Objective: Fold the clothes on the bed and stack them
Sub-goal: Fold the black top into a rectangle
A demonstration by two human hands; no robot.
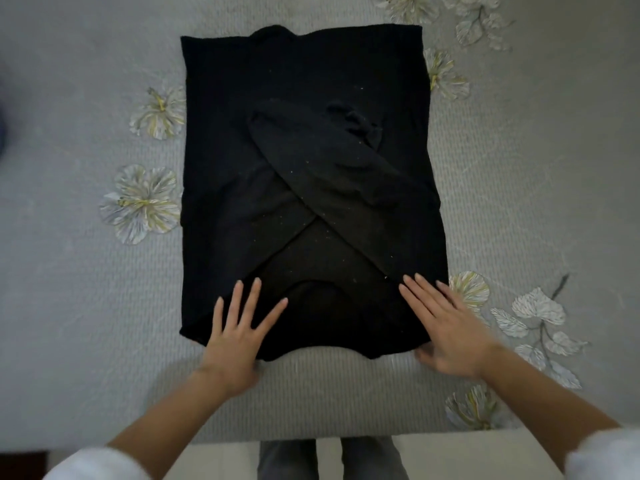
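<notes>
A black sweater (304, 98) lies flat on the bed, collar end toward me, with both sleeves folded in and crossed over its middle. My left hand (239, 327) rests flat on the sweater's near left corner, fingers straight and spread. My right hand (446, 323) lies flat on the near right corner, fingers straight and pointing up-left, its thumb at the sweater's near edge. Neither hand holds any cloth.
The bed (69, 306) has a grey ribbed cover with embroidered pale flowers (142, 202) on both sides of the sweater. The bed's near edge (311, 439) runs just in front of my legs. No other clothes are in view.
</notes>
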